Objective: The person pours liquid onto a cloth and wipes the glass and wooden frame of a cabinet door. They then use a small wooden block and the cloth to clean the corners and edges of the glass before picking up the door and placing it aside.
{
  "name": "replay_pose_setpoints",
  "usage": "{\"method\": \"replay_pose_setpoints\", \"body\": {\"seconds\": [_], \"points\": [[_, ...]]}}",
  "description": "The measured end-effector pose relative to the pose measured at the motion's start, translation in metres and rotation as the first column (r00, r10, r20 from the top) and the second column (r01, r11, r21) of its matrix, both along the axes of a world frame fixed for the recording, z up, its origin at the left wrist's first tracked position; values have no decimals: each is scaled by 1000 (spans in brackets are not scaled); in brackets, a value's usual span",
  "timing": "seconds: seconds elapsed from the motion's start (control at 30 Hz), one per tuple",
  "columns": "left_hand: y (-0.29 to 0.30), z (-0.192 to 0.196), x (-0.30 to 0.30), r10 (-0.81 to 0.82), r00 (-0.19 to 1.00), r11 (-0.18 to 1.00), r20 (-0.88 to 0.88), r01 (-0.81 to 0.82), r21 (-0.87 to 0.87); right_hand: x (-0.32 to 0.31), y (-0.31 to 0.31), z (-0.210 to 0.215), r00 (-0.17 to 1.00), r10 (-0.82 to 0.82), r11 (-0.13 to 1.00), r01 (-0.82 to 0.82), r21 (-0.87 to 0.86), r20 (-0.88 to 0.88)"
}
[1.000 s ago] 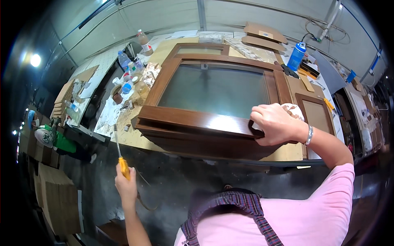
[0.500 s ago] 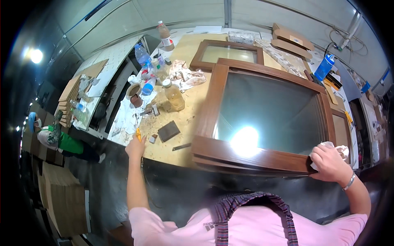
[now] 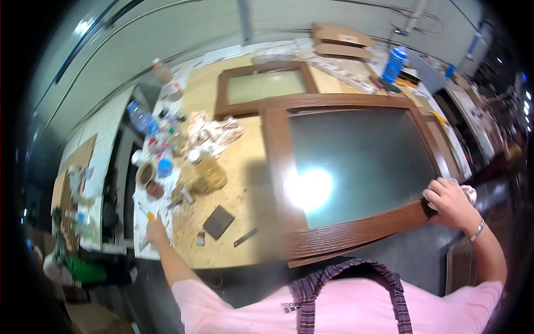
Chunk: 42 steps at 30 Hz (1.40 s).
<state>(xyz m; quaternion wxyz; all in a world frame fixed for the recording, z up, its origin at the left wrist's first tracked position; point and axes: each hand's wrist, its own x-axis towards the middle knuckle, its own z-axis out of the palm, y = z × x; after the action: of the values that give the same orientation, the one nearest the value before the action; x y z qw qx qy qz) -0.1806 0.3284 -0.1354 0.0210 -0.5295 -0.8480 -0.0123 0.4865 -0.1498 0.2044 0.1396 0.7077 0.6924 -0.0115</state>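
Observation:
My left hand [image 3: 156, 231] is at the left front of the table, over a white sheet [image 3: 143, 195]. Its fingers are closed round an orange-handled tool [image 3: 151, 216] with a thin shaft, blurred and partly hidden. A brown wooden framed glass panel [image 3: 350, 239] lies on the right, its near edge jutting past the table. At its near right corner, my right hand [image 3: 451, 205] grips a crumpled white cloth [image 3: 470, 193] against the wood. Near my left hand lie a dark square sanding pad [image 3: 219, 221], a small block [image 3: 201, 238] and a flat metal strip [image 3: 245, 237].
A bottle of amber liquid [image 3: 211, 173], a brown cup [image 3: 154, 190], a clear blue bottle [image 3: 142, 118] and a stained rag [image 3: 208, 132] crowd the left side. Behind lies a smaller framed panel [image 3: 267, 108]. A blue bottle [image 3: 394, 64] and cardboard [image 3: 340, 42] stand farther back.
My view has turned, so the table appears shifted left and tilted. My left hand has moved farther onto the white sheet with the orange-handled tool. My right hand stays at the panel's corner.

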Motion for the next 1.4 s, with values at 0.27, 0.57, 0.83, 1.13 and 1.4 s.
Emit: {"method": "replay_pose_setpoints", "body": {"seconds": [0.27,0.57,0.83,1.13,1.4], "points": [[-23,31,76,-61,995,963,75,39,265,56,-30,7,827,-393,844,498,200,-403],[-138,216,294,-643,-12,647,766,527,551,138,0,-26,558,-677,657,752,-53,-479],[-194,243,367,-923,8,266,384,736,623,141,8,-23,717,-550,766,638,83,-428],[-223,233,367,-854,126,470,504,600,647,170,2,-37,799,-426,853,512,107,-426],[-236,314,430,-910,-260,50,323,703,709,108,80,18,519,216,726,481,491,-827]]}}
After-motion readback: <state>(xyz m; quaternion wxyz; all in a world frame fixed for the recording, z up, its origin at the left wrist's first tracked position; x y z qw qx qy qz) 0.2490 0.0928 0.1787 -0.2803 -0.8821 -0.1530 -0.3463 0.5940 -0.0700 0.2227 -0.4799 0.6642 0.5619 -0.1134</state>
